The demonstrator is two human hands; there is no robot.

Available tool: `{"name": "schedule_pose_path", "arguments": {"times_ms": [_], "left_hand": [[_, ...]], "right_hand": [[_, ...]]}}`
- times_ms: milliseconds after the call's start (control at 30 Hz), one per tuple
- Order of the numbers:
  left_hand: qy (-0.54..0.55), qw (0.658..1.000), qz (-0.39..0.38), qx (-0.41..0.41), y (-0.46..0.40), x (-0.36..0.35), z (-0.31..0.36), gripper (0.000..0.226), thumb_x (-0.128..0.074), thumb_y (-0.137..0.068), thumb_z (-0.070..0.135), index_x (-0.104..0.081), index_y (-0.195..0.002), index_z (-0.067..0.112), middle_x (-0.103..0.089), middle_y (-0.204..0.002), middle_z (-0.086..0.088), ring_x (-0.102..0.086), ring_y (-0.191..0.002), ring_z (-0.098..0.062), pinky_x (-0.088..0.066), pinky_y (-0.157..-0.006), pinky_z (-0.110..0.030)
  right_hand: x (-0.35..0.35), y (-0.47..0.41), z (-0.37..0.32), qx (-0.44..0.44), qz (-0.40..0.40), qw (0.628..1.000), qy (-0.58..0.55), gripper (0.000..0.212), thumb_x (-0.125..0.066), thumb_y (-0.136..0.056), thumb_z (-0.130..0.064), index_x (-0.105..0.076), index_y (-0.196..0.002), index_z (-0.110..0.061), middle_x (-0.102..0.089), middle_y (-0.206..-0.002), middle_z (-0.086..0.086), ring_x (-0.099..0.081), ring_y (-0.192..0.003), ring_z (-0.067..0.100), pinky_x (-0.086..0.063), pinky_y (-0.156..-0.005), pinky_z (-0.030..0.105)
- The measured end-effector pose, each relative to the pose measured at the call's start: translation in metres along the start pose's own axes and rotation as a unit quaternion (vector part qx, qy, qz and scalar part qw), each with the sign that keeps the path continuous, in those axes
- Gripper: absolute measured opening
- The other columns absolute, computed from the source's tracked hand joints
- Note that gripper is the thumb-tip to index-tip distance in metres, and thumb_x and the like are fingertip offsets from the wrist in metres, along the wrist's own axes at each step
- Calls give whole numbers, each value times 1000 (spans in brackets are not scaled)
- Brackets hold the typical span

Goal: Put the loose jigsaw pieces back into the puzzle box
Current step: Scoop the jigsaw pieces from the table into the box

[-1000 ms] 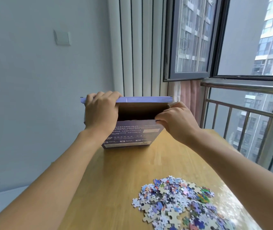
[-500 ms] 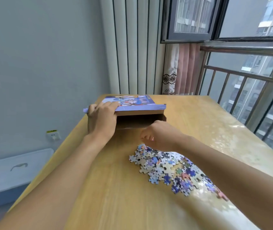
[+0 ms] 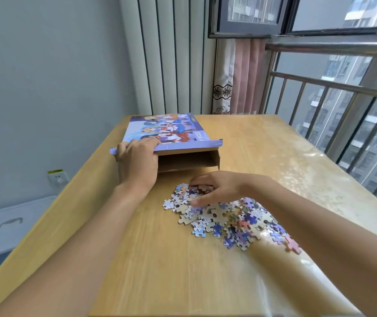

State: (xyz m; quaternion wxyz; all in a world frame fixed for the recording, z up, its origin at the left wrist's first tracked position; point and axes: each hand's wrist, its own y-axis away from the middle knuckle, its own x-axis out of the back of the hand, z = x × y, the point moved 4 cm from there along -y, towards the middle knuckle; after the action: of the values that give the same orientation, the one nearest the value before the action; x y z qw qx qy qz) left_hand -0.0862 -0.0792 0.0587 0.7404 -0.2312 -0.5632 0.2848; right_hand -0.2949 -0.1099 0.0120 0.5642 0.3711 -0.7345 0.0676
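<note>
The puzzle box (image 3: 173, 143), now laid flat at the far left of the surface (image 3: 160, 259), is gripped open by the left hand (image 3: 137, 163). The right hand (image 3: 215, 191) has been lowered, fingers curling, onto the jigsaw pieces (image 3: 228, 218); loading can begin.

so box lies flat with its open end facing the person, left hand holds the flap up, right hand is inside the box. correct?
Not quite. In the head view the right hand is outside the box, curled over the near edge of the pile of pieces on the table. The rest holds: left hand grips the raised flap.
</note>
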Motion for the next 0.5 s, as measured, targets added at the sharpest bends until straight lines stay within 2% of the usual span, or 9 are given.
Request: {"name": "schedule_pose_path", "arguments": {"times_ms": [100,167,233,333,433,500], "left_hand": [[3,1000,-17,2,13,-10,0,30,-52,-95,3,-73,-113,16,-74,-102,-9,-57,-94,-33,-28,-86,-37],[-6,1000,-23,6,17,-16,0,26,-52,-96,6,-72,-108,16,-74,-96,-10,-58,-91,-33,-29,-86,-39],[-4,1000,-24,9,17,-16,1,24,-52,-97,9,-72,-107,17,-74,-95,-10,-58,-89,-33,-31,-87,-39],[49,998,-43,12,10,-9,-3,23,-57,-94,10,-73,-108,20,-75,-105,-5,-60,-94,-32,-39,-88,-37],[60,997,-42,11,12,1,-17,21,-66,-89,8,-74,-105,19,-75,-107,-4,-63,-96,-33,-46,-84,-39],[58,998,-20,15,18,3,-26,14,-70,-89,12,-75,-100,17,-76,-101,-5,-64,-91,-34,-44,-87,-41]], "right_hand": [[-1,21,-3,17,15,1000,15,96,-67,-61,-87,-48,-143,-41,-50,-138,-19,-50,-126,11,-44,-108,39],[1,33,0,16,21,1000,3,99,-78,-57,-79,-43,-144,-45,-45,-144,-19,-46,-131,11,-43,-109,38],[4,40,5,9,32,999,16,117,-85,-52,-73,-32,-152,-43,-35,-156,-18,-36,-142,12,-35,-116,40],[3,41,13,-31,10,999,19,134,-90,-43,-70,-17,-155,-49,-25,-162,-17,-27,-148,14,-30,-119,45],[-6,35,16,-35,-3,999,24,129,-88,-41,-72,-16,-147,-62,-24,-161,-19,-28,-148,15,-36,-114,50],[-5,30,15,-28,12,999,21,115,-87,-48,-70,-27,-145,-61,-32,-155,-18,-34,-143,17,-40,-110,49]]}}
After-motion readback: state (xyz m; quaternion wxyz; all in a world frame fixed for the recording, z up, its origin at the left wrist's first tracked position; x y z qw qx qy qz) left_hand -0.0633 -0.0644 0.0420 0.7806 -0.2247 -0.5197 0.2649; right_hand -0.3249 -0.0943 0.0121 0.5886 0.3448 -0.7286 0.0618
